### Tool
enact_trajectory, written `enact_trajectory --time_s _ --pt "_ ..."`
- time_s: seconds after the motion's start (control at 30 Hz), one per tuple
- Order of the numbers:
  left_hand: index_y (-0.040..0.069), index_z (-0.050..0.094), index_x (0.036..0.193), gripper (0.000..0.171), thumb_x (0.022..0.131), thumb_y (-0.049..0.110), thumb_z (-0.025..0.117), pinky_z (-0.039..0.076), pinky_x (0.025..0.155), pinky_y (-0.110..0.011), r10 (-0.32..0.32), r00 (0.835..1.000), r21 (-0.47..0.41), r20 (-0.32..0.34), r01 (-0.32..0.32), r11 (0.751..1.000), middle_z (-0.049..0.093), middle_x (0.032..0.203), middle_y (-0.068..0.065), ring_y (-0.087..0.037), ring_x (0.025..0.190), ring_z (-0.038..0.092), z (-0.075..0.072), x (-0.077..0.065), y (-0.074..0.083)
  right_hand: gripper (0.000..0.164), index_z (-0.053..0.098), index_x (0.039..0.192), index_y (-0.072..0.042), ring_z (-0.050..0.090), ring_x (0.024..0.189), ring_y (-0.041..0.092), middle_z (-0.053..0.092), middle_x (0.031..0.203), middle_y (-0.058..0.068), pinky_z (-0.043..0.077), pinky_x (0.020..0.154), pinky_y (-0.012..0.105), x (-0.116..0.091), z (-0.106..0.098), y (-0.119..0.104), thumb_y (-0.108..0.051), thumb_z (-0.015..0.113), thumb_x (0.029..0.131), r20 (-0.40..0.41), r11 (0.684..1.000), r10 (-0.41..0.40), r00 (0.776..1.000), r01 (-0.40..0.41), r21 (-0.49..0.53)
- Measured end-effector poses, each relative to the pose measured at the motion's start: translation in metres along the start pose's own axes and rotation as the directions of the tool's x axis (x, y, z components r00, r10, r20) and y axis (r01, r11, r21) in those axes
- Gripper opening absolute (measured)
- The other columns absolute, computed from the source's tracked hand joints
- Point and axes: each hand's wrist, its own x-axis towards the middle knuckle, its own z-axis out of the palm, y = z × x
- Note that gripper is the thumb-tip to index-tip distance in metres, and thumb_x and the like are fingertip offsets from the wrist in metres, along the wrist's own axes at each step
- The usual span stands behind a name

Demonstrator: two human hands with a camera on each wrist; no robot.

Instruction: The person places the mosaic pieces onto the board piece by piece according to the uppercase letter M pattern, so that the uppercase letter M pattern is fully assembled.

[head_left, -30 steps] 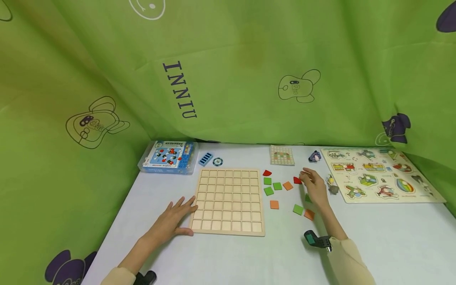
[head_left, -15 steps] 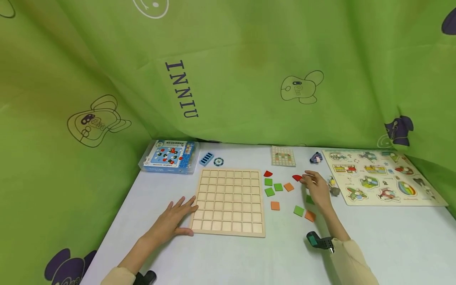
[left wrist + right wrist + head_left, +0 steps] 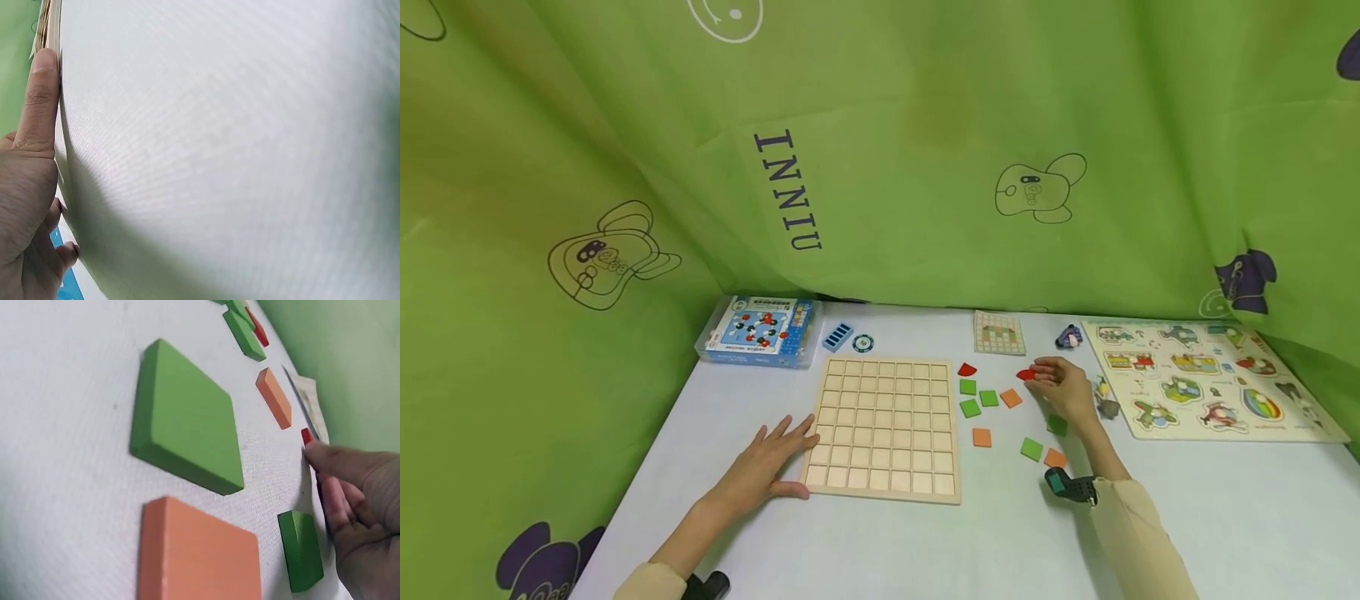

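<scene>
My left hand lies spread at the left edge of a wooden grid board, fingertips on its frame and thumb by the lower corner. In the left wrist view the thumb is straight along the board's side. My right hand pinches a red quarter-circle tile between thumb and fingers; in the right wrist view only a bit of the red tile shows past the thumb tip. A dark green tile lies beneath this hand, with an orange tile to its left.
Between board and right hand lie another red quarter-circle tile and several green and orange squares. A pattern card is behind them. A picture puzzle board and small figures stand right, a boxed set back left.
The red tile by the right hand has turned and shifted slightly, and the thumb and fingers have closed round it. My left hand stays in place at the board.
</scene>
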Motion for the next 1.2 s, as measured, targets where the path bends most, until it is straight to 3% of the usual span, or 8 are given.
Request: enact_trajectory --time_s 0.3,0.67,0.9,1.07,1.2 --pt "0.01 0.052 0.138 0.076 0.073 0.045 0.073 0.022 0.105 -0.068 -0.017 1.0 -0.003 0.02 0.017 1.0 0.032 0.153 -0.01 -0.043 0.138 0.026 -0.002 0.0 0.002 0.038 0.058 0.115 0.011 0.058 0.072 -0.008 0.065 0.109 0.029 0.049 0.064 0.008 0.002 0.003 0.0 -0.001 0.073 0.083 -0.088 0.999 0.021 0.996 -0.023 -0.023" --pt "0.011 0.051 0.138 0.077 0.073 0.045 0.073 0.022 0.105 -0.068 -0.014 1.0 -0.002 0.024 0.014 1.0 0.032 0.154 -0.01 -0.043 0.139 0.026 -0.002 0.001 0.001 0.033 0.062 0.112 0.012 0.061 0.074 -0.005 0.066 0.105 0.029 0.048 0.066 0.005 -0.005 0.014 -0.005 0.003 0.072 0.082 -0.175 0.999 -0.033 0.984 0.034 0.002" --pt "0.012 0.052 0.138 0.077 0.072 0.045 0.073 0.022 0.105 -0.068 -0.015 1.0 -0.01 0.022 0.015 1.0 0.032 0.153 -0.009 -0.043 0.138 0.027 -0.002 0.001 0.001 0.033 0.064 0.112 0.009 0.069 0.086 0.026 0.068 0.105 0.025 0.047 0.066 0.005 -0.011 0.027 -0.02 0.002 0.073 0.081 -0.178 1.0 -0.007 0.984 0.007 -0.002" --pt "0.011 0.052 0.137 0.076 0.072 0.045 0.073 0.023 0.104 -0.069 -0.018 1.0 -0.013 0.018 0.018 1.0 0.033 0.153 -0.01 -0.043 0.138 0.027 -0.002 0.001 0.002 0.033 0.064 0.113 0.007 0.068 0.088 0.028 0.069 0.106 0.022 0.047 0.068 0.005 -0.017 0.041 -0.031 -0.001 0.074 0.082 -0.145 1.0 0.02 0.989 -0.018 0.013" --pt "0.011 0.052 0.137 0.076 0.072 0.044 0.074 0.022 0.104 -0.069 -0.022 1.0 -0.017 0.017 0.023 1.0 0.032 0.153 -0.01 -0.043 0.138 0.027 -0.002 0.001 0.002 0.033 0.064 0.113 0.008 0.068 0.09 0.031 0.068 0.107 0.024 0.049 0.069 0.007 -0.02 0.052 -0.039 0.001 0.073 0.082 -0.111 0.998 -0.012 0.994 0.019 0.061"
